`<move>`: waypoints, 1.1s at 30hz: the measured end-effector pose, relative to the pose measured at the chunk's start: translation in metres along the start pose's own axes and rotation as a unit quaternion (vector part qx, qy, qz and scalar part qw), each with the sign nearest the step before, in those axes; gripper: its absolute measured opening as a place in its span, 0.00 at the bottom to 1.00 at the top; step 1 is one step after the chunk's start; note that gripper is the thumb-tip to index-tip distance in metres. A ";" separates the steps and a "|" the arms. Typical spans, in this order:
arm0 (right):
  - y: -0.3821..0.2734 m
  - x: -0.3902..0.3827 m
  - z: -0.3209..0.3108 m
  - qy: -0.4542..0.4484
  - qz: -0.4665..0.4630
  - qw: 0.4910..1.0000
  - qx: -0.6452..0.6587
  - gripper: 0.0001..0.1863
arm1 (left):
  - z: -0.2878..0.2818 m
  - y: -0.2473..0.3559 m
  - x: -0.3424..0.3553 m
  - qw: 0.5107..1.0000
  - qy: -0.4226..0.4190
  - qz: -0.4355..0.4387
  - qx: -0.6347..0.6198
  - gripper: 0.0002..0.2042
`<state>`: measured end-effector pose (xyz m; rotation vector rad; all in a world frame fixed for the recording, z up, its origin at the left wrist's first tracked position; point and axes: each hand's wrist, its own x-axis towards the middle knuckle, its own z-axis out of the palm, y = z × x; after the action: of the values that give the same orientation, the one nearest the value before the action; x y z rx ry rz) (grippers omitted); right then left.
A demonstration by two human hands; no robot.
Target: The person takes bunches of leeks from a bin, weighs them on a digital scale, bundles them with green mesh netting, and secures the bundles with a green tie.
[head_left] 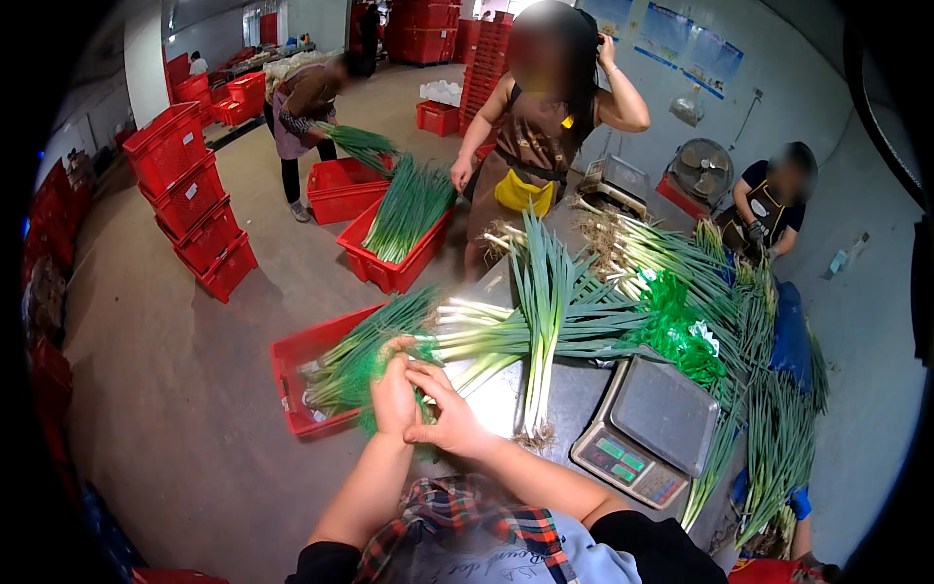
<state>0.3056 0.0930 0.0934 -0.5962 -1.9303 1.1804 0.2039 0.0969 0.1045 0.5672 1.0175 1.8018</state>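
Observation:
My left hand (393, 397) and my right hand (449, 417) are together in front of me, at the left edge of the metal table. Thin green netting (365, 375) shows around and below my left hand, which is closed on it. The fingers of my right hand bend against the left hand; what they grip is hidden. Just beyond lies a red crate (284, 375) with long green onions (375, 341) in it. More green onions (467, 341) lie on the table with white ends toward my hands. Across them rests a bunch of green onions (545, 321), roots toward me.
A digital scale (666, 409) stands to the right, beside a heap of green netting (676, 321). More green onions (778, 448) cover the table's right side. Co-workers stand across the table. Filled red crates (394, 273) and a crate stack (195, 200) occupy the floor.

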 end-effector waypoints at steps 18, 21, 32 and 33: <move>-0.040 -0.028 0.002 0.012 0.066 0.993 -0.093 0.14 | -0.044 -0.003 0.006 0.777 -0.031 0.290 0.558 0.31; -0.033 -0.031 0.004 0.029 -0.011 0.987 -0.161 0.18 | -0.041 -0.010 0.009 0.988 -0.099 -0.010 0.118 0.30; 0.017 -0.151 -0.026 0.003 0.308 0.941 0.138 0.12 | -0.063 -0.091 -0.052 0.925 -0.137 -0.302 -0.184 0.23; 0.022 -0.174 -0.030 0.040 0.344 0.922 0.175 0.12 | -0.067 -0.108 -0.067 0.927 -0.140 -0.320 -0.136 0.23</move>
<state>0.4323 -0.0062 0.0161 -1.1522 -1.4069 1.8472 0.2389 0.0316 -0.0185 0.2616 0.6370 1.2051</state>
